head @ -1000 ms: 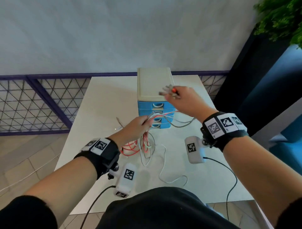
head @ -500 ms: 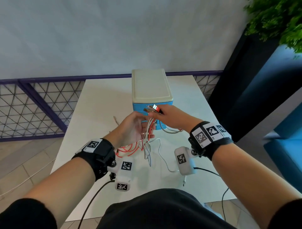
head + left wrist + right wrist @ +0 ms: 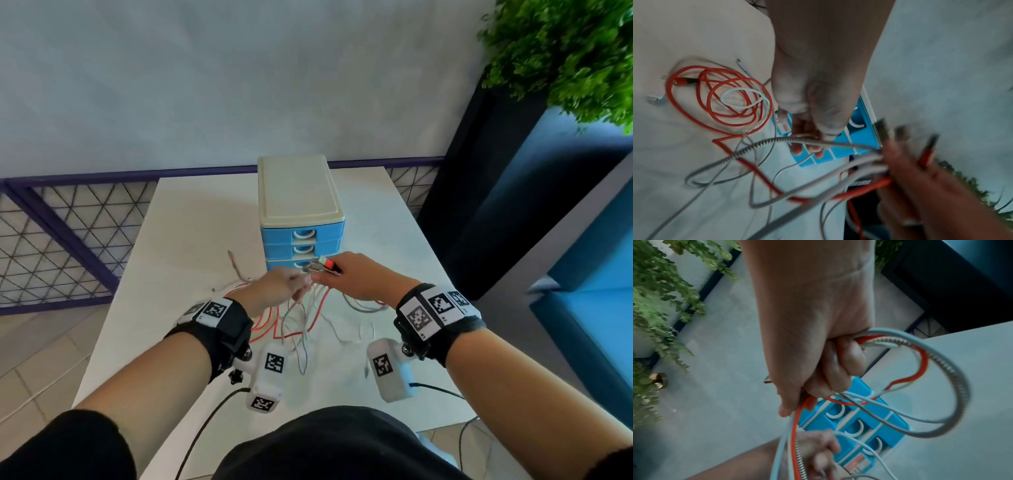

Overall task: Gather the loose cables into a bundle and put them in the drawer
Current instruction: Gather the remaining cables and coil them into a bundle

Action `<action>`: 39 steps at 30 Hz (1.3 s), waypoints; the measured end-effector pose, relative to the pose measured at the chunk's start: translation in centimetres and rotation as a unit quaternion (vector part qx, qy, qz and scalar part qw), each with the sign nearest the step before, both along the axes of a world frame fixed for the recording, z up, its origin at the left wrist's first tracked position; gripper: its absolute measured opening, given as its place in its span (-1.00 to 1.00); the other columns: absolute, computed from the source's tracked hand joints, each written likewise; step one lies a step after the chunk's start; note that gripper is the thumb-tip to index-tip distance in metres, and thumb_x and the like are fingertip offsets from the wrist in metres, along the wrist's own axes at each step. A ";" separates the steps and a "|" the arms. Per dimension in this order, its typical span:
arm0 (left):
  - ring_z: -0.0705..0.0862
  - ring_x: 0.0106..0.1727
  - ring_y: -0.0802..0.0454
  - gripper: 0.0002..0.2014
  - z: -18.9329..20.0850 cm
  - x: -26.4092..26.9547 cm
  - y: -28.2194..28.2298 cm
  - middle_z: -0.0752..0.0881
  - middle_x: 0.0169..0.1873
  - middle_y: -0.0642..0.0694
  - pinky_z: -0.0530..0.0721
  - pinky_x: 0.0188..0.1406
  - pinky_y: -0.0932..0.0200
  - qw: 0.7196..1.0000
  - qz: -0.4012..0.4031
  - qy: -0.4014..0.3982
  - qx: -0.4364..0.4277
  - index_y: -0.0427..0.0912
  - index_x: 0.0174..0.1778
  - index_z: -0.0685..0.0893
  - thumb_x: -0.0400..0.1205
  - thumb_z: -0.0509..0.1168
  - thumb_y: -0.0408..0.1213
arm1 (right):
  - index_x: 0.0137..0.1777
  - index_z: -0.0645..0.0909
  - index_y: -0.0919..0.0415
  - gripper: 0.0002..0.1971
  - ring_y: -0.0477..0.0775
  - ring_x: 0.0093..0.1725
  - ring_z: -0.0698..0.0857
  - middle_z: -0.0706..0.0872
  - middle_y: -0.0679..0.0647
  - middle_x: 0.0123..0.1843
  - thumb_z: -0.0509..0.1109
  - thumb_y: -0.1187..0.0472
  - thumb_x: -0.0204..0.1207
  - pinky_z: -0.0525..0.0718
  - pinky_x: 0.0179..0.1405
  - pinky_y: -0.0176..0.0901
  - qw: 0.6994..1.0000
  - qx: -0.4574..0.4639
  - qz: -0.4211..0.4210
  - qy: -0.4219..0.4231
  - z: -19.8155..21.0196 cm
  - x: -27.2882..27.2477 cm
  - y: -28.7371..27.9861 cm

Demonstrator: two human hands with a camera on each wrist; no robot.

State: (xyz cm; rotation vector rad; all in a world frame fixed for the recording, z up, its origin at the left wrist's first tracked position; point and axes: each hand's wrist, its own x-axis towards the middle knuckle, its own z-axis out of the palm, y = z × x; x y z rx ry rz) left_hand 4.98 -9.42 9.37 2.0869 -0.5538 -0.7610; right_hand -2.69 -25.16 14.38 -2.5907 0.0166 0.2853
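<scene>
Item: cables (image 3: 301, 318), part-gathered, 6 o'clock of drawer unit (image 3: 301, 219) on bench (image 3: 178, 240). Right hand (image 3: 356, 279) clenched round plug ends; left hand (image 3: 277, 286) pinching strands. Next: coil slack, open drawer.

Your worktop (image 3: 191, 219) is plain white, and the little blue drawer unit (image 3: 301, 205) with the cream top sits on it right behind your hands. Under and to the left of your left hand there's the red cable (image 3: 715, 91) coiled flat on the surface, with white and grey cables (image 3: 356, 334) trailing loose just below both hands.
</scene>
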 end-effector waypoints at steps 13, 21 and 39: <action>0.75 -0.03 0.31 -0.82 0.6 -2.8 4.6 0.82 -0.21 0.24 0.62 0.10 0.38 0.992 -0.111 -0.008 -0.065 0.15 -0.32 0.81 0.52 0.46 -0.26 | 0.01 0.67 0.25 -0.67 -0.18 -0.66 0.15 0.20 -0.11 -0.56 0.30 -0.04 0.64 0.09 -0.75 -0.39 0.840 0.469 -0.235 0.141 -0.4 3.3 1.8; 0.69 0.21 0.26 -0.82 1.2 -1.6 6.0 0.80 0.05 0.10 0.52 0.35 0.25 0.977 -0.169 0.127 -0.039 0.08 0.01 0.78 0.68 0.25 -0.18 | -0.18 0.59 0.16 -0.78 -0.19 -0.67 0.15 0.21 -0.09 -0.54 0.29 0.09 0.66 0.08 -0.74 -0.39 0.859 0.445 -0.200 0.157 0.4 3.4 2.8; 0.52 -0.56 0.20 -0.70 4.9 0.9 1.0 0.56 -0.65 0.10 0.60 -0.58 0.34 0.856 0.260 0.350 -0.279 -0.10 -0.25 0.62 0.74 0.09 -0.14 | 0.00 0.69 0.22 -0.68 -0.15 -0.58 0.14 0.20 -0.11 -0.51 0.27 -0.03 0.66 0.08 -0.67 -0.36 0.911 0.369 -0.072 0.168 2.2 0.9 0.9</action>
